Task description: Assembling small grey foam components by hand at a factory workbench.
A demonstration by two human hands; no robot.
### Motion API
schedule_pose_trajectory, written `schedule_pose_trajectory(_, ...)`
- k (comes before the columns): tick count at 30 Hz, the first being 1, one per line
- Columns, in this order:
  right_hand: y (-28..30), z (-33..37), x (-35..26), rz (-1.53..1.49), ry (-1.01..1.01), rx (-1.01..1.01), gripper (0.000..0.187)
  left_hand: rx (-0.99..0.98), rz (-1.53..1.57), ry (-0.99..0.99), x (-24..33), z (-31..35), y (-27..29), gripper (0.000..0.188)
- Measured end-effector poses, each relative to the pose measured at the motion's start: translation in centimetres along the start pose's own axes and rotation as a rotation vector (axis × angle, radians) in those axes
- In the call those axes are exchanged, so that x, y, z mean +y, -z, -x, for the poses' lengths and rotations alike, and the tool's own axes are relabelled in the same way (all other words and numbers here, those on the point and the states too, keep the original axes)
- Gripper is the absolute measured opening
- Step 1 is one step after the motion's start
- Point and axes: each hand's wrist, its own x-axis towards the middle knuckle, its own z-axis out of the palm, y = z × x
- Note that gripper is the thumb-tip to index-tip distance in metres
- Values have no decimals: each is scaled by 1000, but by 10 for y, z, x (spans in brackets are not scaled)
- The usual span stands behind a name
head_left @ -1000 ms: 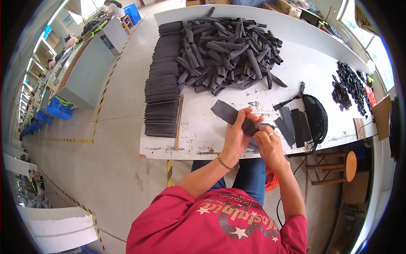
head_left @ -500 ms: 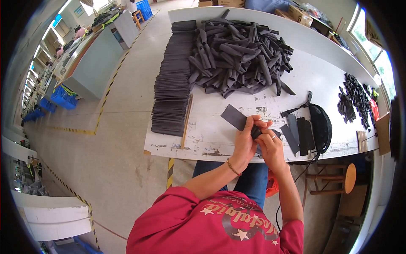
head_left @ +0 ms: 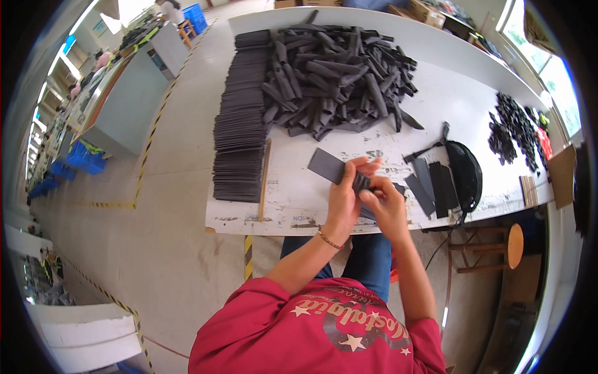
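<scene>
On our table [head_left: 448, 93], we have stacked flat pieces [head_left: 240, 118] left of a heap of rolled pieces [head_left: 339, 81]. Our held strip [head_left: 326, 164] is before the heap; loose strips [head_left: 443, 190], then a pouch [head_left: 466, 174], lie to its right.

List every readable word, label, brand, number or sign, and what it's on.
Red shirt: large tan lettering with stars, legible but not copied out; the smaller print above is partly blurred.
White worktable: worn blue letters along the near edge, fragmentary; not copied out.
Wall panel, upper left: any text too small to read.
Dark strip in the left hand: no text visible.
</scene>
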Motion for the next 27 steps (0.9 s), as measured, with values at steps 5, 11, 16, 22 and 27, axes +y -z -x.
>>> schedule_pose_trajectory(5, -13, 6, 9, -266, 56, 289, 9, 11, 2, -66, 19, -10, -9, 37)
schedule_pose_trajectory(11, -1, 6, -22, -417, -204, 312, 15, -214, -29, -30, 13, -5, -4, 38)
schedule_pose_trajectory(16, 3, 3, -8, 187, 204, 366, 13, 84, -108, -60, 30, -6, 6, 37)
schedule_pose_trajectory(22, 10, 7, 5, 129, 138, 346, 14, 141, -85, -140, 42, -10, 19, 31)
schedule_pose_trajectory(27, 28, 10, 19, -279, -113, 320, 19, 80, -20, -279, 61, -29, 38, 28)
